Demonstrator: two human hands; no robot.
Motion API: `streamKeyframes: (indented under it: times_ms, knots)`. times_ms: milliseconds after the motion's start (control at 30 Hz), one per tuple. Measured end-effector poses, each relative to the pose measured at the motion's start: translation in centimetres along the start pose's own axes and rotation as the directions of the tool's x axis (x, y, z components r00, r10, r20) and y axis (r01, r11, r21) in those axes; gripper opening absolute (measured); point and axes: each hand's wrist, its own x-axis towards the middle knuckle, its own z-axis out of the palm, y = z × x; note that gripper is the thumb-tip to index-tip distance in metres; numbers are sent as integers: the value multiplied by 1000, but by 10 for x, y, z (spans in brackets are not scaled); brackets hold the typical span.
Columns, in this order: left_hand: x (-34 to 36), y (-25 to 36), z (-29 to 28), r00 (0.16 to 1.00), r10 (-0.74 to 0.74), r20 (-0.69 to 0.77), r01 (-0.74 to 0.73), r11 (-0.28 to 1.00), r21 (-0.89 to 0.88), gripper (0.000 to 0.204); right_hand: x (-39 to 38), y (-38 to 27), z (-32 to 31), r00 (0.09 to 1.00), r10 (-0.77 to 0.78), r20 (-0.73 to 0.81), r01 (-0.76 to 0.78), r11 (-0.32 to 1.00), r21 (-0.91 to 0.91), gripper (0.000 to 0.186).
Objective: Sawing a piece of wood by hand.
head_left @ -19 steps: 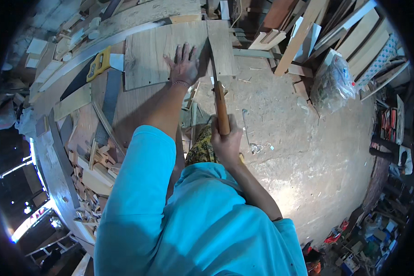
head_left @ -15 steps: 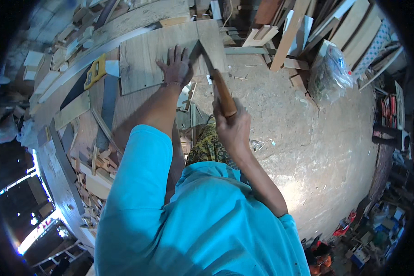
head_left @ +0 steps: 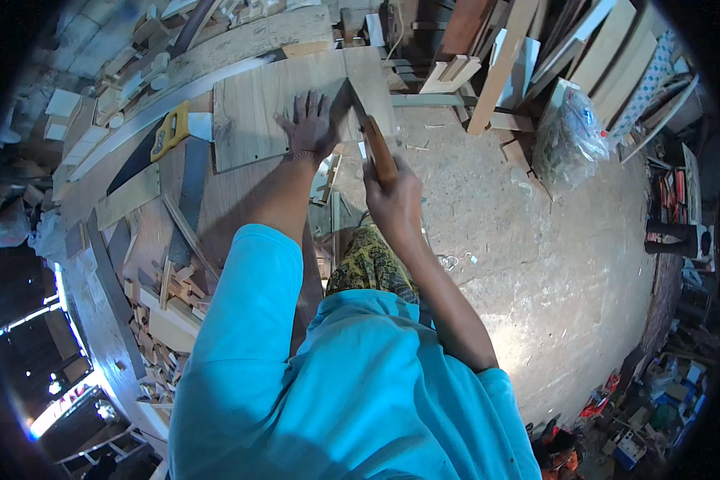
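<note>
Two bare hands share the work at the far side of the person's reach, and from where I stand each has its own job. The left hand (head_left: 309, 130) lies palm-down on a pale wooden board (head_left: 252, 108), its fingers spread wide and gripping nothing; I take it that this flat weight is there to keep the board from sliding or chattering. The right hand (head_left: 396, 202) has its fingers wrapped around the wooden handle of a saw (head_left: 383, 158), near the board's right end. The saw's dark blade slants away, far and a little left, over the board, reaching a thin line that runs on to the far edge; how deep the teeth sit, I cannot tell.

The board rests on the bench (head_left: 230, 196) at left, while its right end juts out over the floor (head_left: 536, 232), which seems to leave free room for a blade underneath. Just left of the board lies a yellow-handled handsaw (head_left: 168, 134), out of the hands' way yet within reach. Nearer on the left, wood scraps (head_left: 172, 320) pile up. Far right, a clear plastic bag (head_left: 572, 136) slumps near some leaning planks (head_left: 492, 72).
</note>
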Motion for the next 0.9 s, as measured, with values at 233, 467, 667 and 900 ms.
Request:
streamKeyframes:
  times_ms: [233,467,667,900]
  knots:
    - [-2,1,10,999,-25,19,27,997,-67,49,-33,23,0,998,-55,29,56,998,-30,19]
    - [-4,1,-4,998,-10,55,16,994,-110,53,20,17,22,998,-66,-22,65,998,-23,20]
    - [-1,1,11,998,-43,-52,42,999,-24,49,-64,11,-33,998,-53,41,54,998,-42,17]
    - [4,-3,18,998,-23,-51,22,1000,-4,55,7,20,24,998,-55,-11,54,997,-60,18]
